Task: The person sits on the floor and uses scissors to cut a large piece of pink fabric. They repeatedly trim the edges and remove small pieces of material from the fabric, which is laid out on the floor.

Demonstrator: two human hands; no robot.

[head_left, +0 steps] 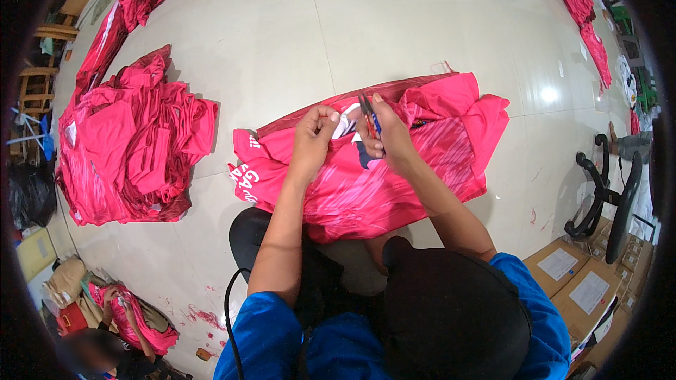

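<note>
A pink shirt with streaked print and white lettering [436, 162] lies spread on the floor in front of me, over more pink and darker red fabric. My left hand [317, 134] is closed in a pinch at a white piece of the shirt [346, 122] near its upper middle. My right hand [386, 137] is wrapped round small thread scissors [370, 114] with blue and red on the handle, their dark blades pointing up just right of that white piece.
Heaped pink garments [134, 141] lie at left. A co-worker [98, 348] holds pink fabric [130, 313] at lower left. Pink clothing [570, 0] lies at upper right. A black chair base [597, 197] and cardboard boxes [584, 288] are at right, a black bag [28, 193] at far left.
</note>
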